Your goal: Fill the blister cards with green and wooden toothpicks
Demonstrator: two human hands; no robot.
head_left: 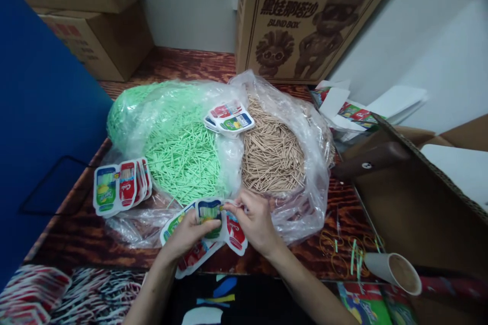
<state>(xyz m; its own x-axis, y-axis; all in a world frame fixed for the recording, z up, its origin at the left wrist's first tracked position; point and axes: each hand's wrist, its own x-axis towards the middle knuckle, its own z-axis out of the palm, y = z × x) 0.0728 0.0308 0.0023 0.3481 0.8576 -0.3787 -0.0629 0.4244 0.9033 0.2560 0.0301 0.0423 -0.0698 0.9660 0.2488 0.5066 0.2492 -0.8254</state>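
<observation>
In the head view my left hand (186, 236) grips a bottle-shaped printed card pack (209, 213), its thumb across the front; green sticks show in the pack's window. My right hand (256, 219) pinches the pack's right edge with thumb and forefinger. A red Cola card (235, 232) hangs below those fingers. More green and red cards lie under my left hand. Just beyond are a plastic bag of light green sticks (183, 157) and one of brown sticks (272, 150). A few cards (231, 118) rest between the bags, and a fanned stack of cards (121, 185) lies at left.
Cardboard boxes (110, 35) stand back left, with a large printed box (312, 15) behind the bags. An open carton (404, 203) is at right. A paper cup (396, 271) lies tipped near rubber bands and loose green sticks. Many cards (34, 292) fill the lower left.
</observation>
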